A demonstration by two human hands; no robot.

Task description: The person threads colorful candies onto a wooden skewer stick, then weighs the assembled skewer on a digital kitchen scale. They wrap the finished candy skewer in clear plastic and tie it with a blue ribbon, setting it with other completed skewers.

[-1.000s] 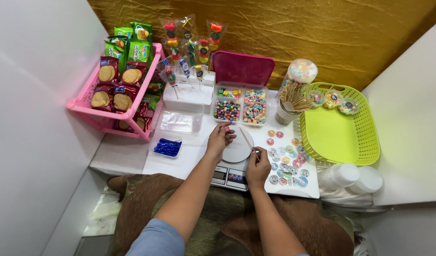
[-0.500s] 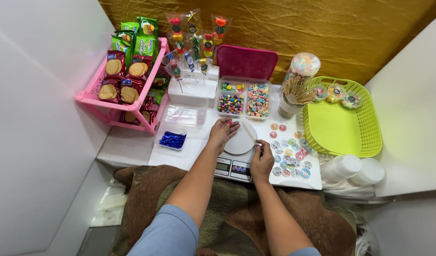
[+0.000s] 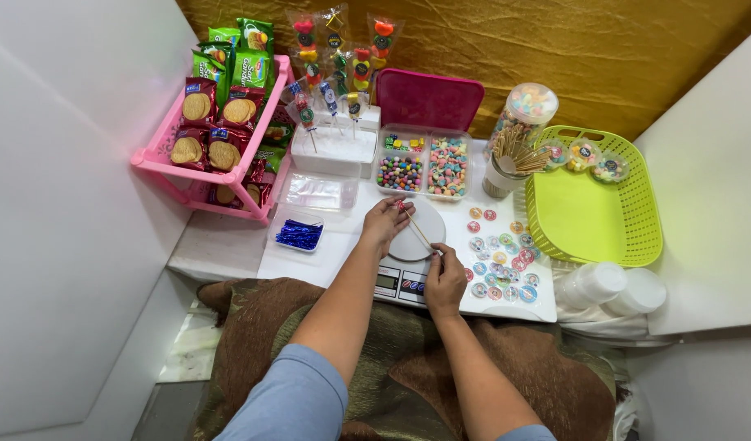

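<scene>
Just beyond the pinching fingers, multicoloured sweets in a clear divided box (image 3: 424, 167), its lid (image 3: 429, 100) deep pink. Under the hands, a white round scale plate (image 3: 417, 230). Right of the grip, round stickers (image 3: 500, 257) in pink, blue and green; farther right, a lime green basket (image 3: 592, 216). Left, a dish of shiny blue twist ties (image 3: 299, 234); beyond, a pink rack (image 3: 197, 175) with red and green packets.

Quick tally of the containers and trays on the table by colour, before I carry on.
Pink: 2, the rack and the lid
Green: 1, the basket
Clear: 3, the candy box, the jar, the small tray
Total: 6
</scene>
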